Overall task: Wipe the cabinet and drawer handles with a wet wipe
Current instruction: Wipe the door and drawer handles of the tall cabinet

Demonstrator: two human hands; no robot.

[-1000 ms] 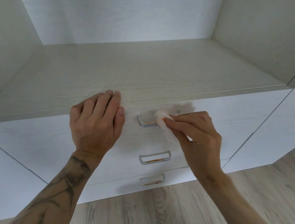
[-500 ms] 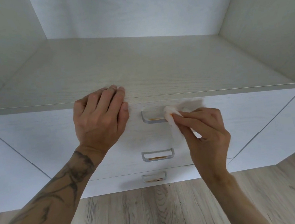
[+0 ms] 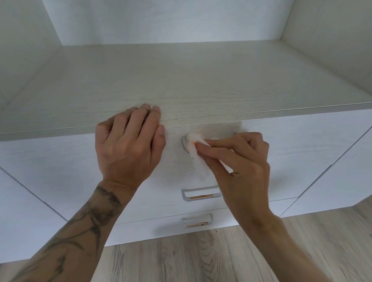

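A white drawer unit stands in front of me with three metal handles in a column. My right hand pinches a white wet wipe and presses it on the left end of the top drawer handle; the wipe and fingers hide most of that handle. My left hand lies flat on the top drawer front, fingers straight and reaching over the front edge of the cabinet top. The middle handle and the bottom handle are below, untouched.
An open recess with pale wood-grain walls rises above the cabinet top. White cabinet doors flank the drawers on both sides. Light wood floor lies below, with a dark bit of my clothing at the bottom edge.
My right hand has slid the wipe leftward along the top handle, from its right part to its left end. My left hand has stayed on the drawer front.
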